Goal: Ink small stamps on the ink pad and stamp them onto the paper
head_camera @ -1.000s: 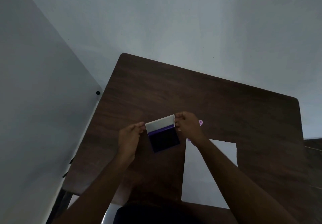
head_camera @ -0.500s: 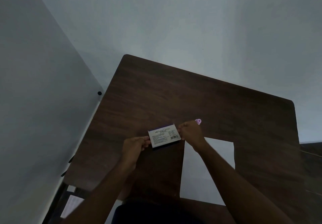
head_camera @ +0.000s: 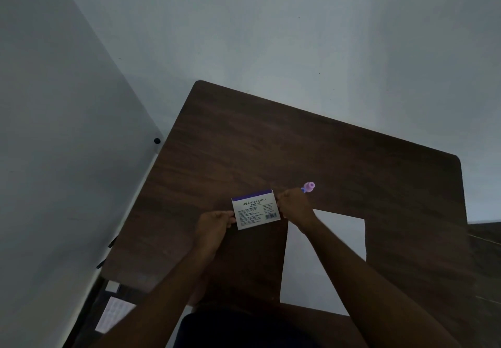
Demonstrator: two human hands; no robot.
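Observation:
The ink pad [head_camera: 256, 210] lies closed on the dark wooden table [head_camera: 298, 152], its white printed lid with a purple top strip facing up. My left hand [head_camera: 215, 223] pinches its left edge and my right hand [head_camera: 294, 206] pinches its right edge. A small pink stamp [head_camera: 308, 186] with a blue part sits just beyond my right hand, partly hidden by it. The white paper [head_camera: 336, 239] lies to the right of the pad, under my right forearm.
A grey wall runs along the table's left and far sides. A small black knob [head_camera: 157, 141] sticks out of the left wall near the table's corner. A pale sheet [head_camera: 113, 315] lies low beside the table's near left corner.
The ink pad's lid stood open a second ago, showing the dark pad; it has come down shut. Both hands and the pad moved slightly nearer to me.

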